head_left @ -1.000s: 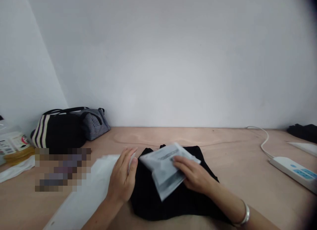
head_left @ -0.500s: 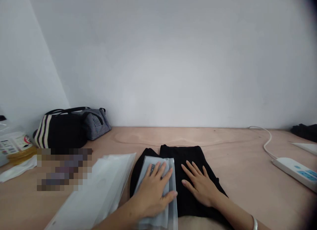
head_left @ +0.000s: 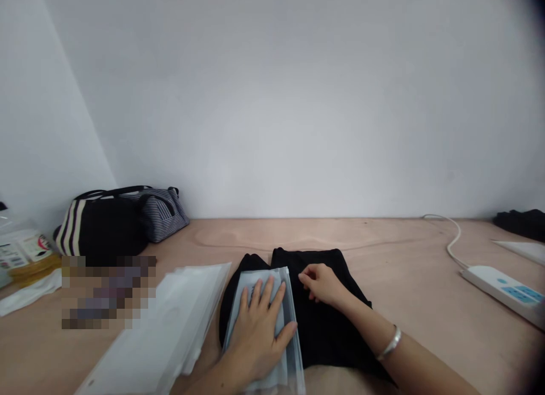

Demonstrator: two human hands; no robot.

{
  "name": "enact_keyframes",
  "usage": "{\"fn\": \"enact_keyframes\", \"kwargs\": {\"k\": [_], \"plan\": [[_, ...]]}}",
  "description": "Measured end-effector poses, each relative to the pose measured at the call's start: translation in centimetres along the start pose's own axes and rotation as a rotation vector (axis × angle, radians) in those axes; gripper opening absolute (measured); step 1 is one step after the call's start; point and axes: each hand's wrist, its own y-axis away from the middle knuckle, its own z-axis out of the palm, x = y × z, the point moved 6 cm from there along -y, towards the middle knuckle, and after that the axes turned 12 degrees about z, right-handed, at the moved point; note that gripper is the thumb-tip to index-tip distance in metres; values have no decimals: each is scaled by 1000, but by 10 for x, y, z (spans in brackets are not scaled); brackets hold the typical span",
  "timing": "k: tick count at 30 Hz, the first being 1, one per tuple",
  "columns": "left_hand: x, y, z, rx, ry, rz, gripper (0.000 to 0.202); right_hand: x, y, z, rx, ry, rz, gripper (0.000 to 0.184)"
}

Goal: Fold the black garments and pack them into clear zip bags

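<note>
**No Legible Words Showing**

A packet (head_left: 25, 250) at far left is showing a label with a red mark, its words too small to read; dark print on the frosted bag (head_left: 292, 361) and blue markings on the power strip (head_left: 502, 290) are also unreadable.

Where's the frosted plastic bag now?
In the head view, the frosted plastic bag lies on the folded black garment under the left hand, with a stack of translucent bags to its left.
</note>
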Motion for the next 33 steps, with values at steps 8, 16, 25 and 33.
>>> {"fn": "enact_keyframes", "kwargs": {"k": [8,16,25,33], "plan": [[-1,1,4,-31,-22,-47,48,-9,-41,41,-77,-216,188,24],[-2,2,8,-25,-29,-50,47,-1,-14,44,-192,-230,201,21],[-2,1,8,3,-51,-53,47,25,61,59,-355,-85,241,16],[-4,-1,-2,72,23,-39,48,30,86,45,-377,-47,156,16]]}}
